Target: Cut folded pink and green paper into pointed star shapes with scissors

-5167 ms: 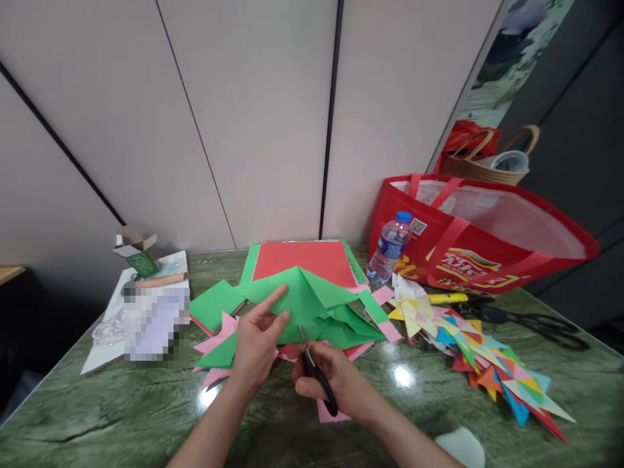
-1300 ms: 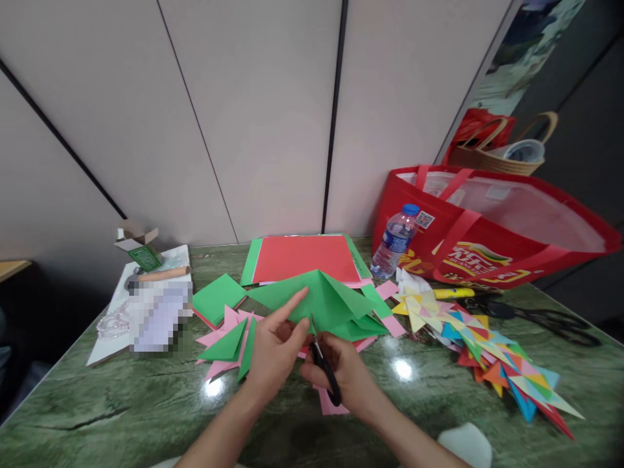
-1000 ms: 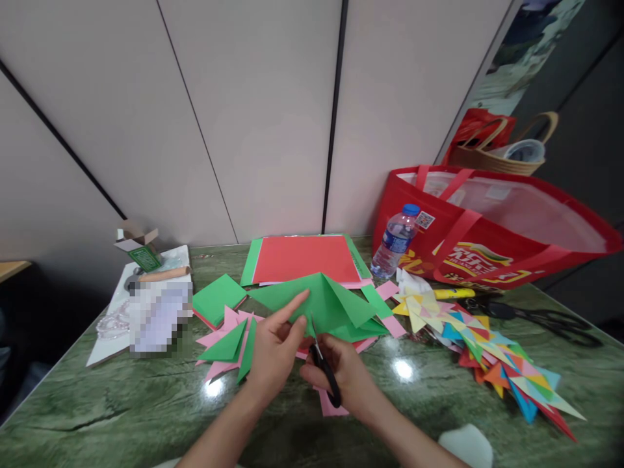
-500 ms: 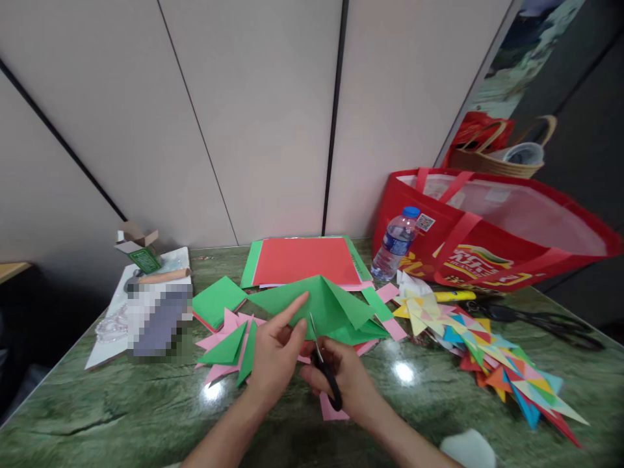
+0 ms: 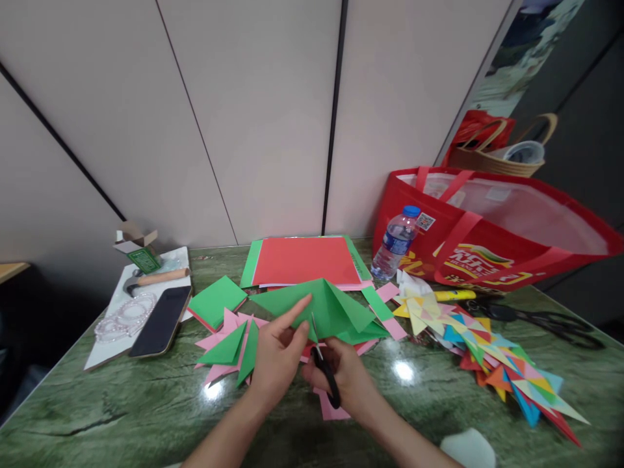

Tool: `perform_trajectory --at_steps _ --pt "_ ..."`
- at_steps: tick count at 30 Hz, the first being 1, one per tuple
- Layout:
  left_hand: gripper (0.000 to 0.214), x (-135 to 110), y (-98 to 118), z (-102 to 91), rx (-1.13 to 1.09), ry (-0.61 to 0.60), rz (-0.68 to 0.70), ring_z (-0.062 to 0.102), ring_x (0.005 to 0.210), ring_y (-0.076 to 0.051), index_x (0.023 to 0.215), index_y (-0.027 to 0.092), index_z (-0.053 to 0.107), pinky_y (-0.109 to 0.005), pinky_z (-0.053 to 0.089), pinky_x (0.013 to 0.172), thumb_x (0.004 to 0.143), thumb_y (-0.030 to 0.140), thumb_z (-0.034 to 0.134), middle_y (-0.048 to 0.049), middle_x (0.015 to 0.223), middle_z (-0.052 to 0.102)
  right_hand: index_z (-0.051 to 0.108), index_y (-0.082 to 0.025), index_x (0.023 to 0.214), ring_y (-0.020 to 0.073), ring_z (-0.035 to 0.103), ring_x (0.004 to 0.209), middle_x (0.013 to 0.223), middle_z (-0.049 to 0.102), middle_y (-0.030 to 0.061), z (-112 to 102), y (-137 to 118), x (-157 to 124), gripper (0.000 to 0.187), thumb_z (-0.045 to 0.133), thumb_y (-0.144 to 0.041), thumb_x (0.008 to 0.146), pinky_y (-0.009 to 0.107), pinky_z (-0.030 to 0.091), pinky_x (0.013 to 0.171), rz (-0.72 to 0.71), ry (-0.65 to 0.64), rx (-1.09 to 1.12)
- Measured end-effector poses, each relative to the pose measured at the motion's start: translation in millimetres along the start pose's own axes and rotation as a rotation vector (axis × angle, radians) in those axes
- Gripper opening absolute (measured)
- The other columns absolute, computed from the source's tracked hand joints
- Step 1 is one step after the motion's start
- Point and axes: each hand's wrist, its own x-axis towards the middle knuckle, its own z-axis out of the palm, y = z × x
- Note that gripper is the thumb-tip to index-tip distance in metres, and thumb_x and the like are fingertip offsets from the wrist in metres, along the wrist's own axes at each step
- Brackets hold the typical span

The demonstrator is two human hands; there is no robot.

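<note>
Holding scissors (image 5: 328,372), the right hand (image 5: 347,376) sets their blades against green paper (image 5: 325,305) held in the left hand (image 5: 277,356). Little has visibly shifted this past second, so cutting seems unfinished.

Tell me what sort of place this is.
Probably a papercraft corner on a green marbled table, though home or office is unclear: the right hand holds scissors, coloured sheets lie stacked, and multicoloured folded paper lies rightward.

we've got kinda dim, flat light, two white glare spots on the table (image 5: 160,409), murky side edges, and a lens-stretched bag (image 5: 502,227).
</note>
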Motion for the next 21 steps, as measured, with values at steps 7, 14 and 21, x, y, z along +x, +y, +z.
perform_trajectory --at_steps 7,14,21 --pt "0.047 -3.2 1.3 3.1 0.044 -0.019 -0.020 0.027 0.050 -0.008 0.122 0.012 0.056 -0.018 0.025 0.045 0.078 0.025 0.052 0.0040 0.055 0.039 0.045 -0.019 0.054 0.0105 0.042 0.050 0.052 0.048 -0.0054 2.0 -11.6 -0.9 0.044 0.083 -0.034 0.039 0.023 0.038 0.048 0.041 0.060 -0.012" --pt "0.046 -3.3 1.3 2.7 0.044 -0.012 -0.020 0.023 0.051 -0.008 0.121 0.013 0.058 -0.019 0.021 0.045 0.078 0.026 0.052 0.0043 0.055 0.035 0.041 -0.021 0.055 0.0099 0.039 0.048 0.052 0.044 -0.0073 -0.5 -3.1 0.1 0.043 0.080 -0.036 0.047 0.022 0.036 0.047 -0.031 0.040 -0.041" --pt "0.047 -4.0 5.0 3.8 0.029 -0.006 -0.033 0.025 0.049 -0.008 0.119 0.013 0.060 -0.019 0.024 0.044 0.075 0.027 0.054 0.0041 0.054 0.037 0.044 -0.020 0.055 0.0110 0.041 0.050 0.053 0.047 -0.0059 1.2 -10.0 -1.5 0.043 0.081 -0.038 0.043 0.023 0.036 0.048 0.017 0.033 -0.066"
